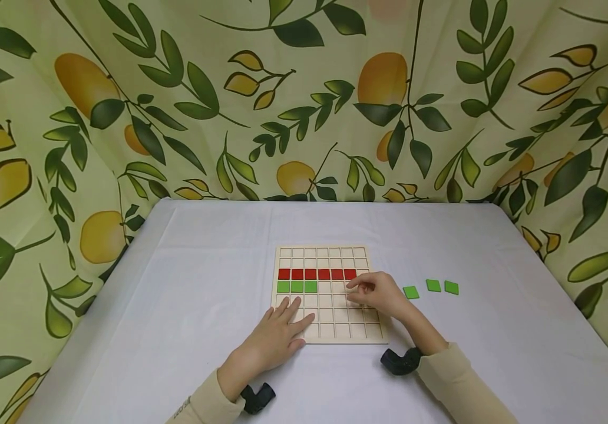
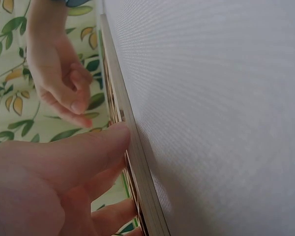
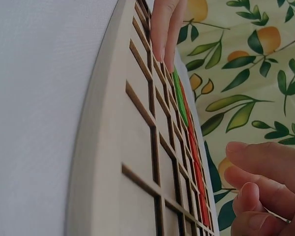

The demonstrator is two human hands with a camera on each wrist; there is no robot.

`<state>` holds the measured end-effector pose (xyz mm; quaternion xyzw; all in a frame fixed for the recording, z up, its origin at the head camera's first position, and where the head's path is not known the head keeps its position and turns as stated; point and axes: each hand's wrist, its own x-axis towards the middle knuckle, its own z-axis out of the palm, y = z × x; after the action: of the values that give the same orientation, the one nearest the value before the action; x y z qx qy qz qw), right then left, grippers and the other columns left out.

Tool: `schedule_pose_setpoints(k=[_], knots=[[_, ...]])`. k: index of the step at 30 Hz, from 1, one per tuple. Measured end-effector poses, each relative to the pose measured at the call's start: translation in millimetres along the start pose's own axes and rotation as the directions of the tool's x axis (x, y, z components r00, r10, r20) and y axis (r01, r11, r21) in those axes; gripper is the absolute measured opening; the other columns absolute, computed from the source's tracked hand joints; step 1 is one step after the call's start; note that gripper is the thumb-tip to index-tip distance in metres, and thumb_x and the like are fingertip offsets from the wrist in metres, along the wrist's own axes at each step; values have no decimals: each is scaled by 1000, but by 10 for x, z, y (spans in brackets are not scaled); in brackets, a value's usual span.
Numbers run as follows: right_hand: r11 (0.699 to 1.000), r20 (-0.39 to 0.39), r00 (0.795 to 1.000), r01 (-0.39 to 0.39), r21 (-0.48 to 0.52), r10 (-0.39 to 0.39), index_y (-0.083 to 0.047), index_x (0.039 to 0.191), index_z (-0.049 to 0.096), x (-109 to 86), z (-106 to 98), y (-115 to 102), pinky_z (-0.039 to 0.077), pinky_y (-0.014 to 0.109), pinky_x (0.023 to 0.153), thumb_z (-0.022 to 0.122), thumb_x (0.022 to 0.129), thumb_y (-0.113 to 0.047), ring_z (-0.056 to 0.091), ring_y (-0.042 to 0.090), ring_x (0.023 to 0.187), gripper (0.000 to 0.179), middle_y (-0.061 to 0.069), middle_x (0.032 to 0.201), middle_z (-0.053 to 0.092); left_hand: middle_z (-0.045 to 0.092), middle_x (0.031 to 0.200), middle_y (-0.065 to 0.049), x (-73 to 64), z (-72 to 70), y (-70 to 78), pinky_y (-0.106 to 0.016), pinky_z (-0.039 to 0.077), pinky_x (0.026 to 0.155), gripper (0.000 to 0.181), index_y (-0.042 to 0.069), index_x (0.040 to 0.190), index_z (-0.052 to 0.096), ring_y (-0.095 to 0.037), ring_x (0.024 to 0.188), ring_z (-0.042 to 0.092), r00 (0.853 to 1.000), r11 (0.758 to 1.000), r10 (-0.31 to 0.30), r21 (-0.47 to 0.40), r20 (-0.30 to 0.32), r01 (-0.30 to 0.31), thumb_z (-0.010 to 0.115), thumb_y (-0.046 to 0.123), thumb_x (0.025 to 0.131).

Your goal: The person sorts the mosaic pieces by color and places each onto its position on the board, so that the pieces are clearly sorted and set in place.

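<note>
A wooden grid board [image 1: 338, 334] lies on the table with a row of several red square tiles [image 1: 310, 274] set in its cells. Just below that row, three green tiles [image 1: 297, 287] fill cells at the left side. My left hand [image 1: 274, 338] rests on the board's lower left part, fingers spread; its thumb lies at the board's edge [image 2: 132, 142] in the left wrist view. Over the board's right side hovers my right hand [image 1: 380, 292], fingers loosely bent and thumb apart from them. Nothing shows between its fingers [image 3: 255, 155] in the right wrist view.
Three loose green tiles lie on the table right of the board: one tile [image 1: 411, 292] near my right hand, a second tile [image 1: 433, 285] and a third tile [image 1: 451, 287] farther right. A white cloth [image 1: 203, 265] covers the table. Behind hangs a leaf-and-fruit patterned curtain [image 1: 314, 129].
</note>
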<state>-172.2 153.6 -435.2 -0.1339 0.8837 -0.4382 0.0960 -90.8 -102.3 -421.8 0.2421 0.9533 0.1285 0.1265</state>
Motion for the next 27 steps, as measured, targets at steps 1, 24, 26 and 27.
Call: schedule_pose_setpoints(k=[1, 24, 26, 27], knots=[[1000, -1, 1000, 1, 2, -1, 1, 94, 73, -6, -13, 12, 37, 16, 52, 76, 79, -11, 44, 6, 59, 19, 0, 67, 55, 33, 158, -15, 0, 1, -1, -59, 33, 115, 47, 23, 142, 49, -38, 147, 28, 1000, 1000, 1, 2, -1, -1, 55, 31, 97], [998, -55, 997, -54, 33, 55, 3, 100, 71, -186, -322, 230, 38, 16, 52, 76, 81, -16, 44, 2, 61, 28, 1, 71, 55, 32, 158, -15, -2, 9, -3, -59, 33, 115, 47, 23, 143, 48, -38, 147, 29, 1000, 1000, 10, 16, -11, -10, 55, 31, 97], [998, -61, 996, -61, 31, 62, 3, 101, 71, -196, -341, 251, 39, 17, 53, 76, 81, -16, 44, 2, 61, 28, 1, 71, 55, 32, 158, -15, -3, 8, -2, -59, 33, 115, 47, 23, 143, 48, -38, 147, 29, 1000, 1000, 9, 14, -10, -9, 55, 31, 97], [998, -65, 996, -65, 27, 66, 3, 101, 71, -202, -350, 257, 38, 17, 53, 75, 81, -16, 44, 2, 61, 28, 1, 71, 55, 32, 158, -15, -4, 6, 0, -59, 33, 115, 47, 23, 143, 48, -38, 147, 28, 1000, 1000, 9, 12, -10, -8, 55, 31, 97]])
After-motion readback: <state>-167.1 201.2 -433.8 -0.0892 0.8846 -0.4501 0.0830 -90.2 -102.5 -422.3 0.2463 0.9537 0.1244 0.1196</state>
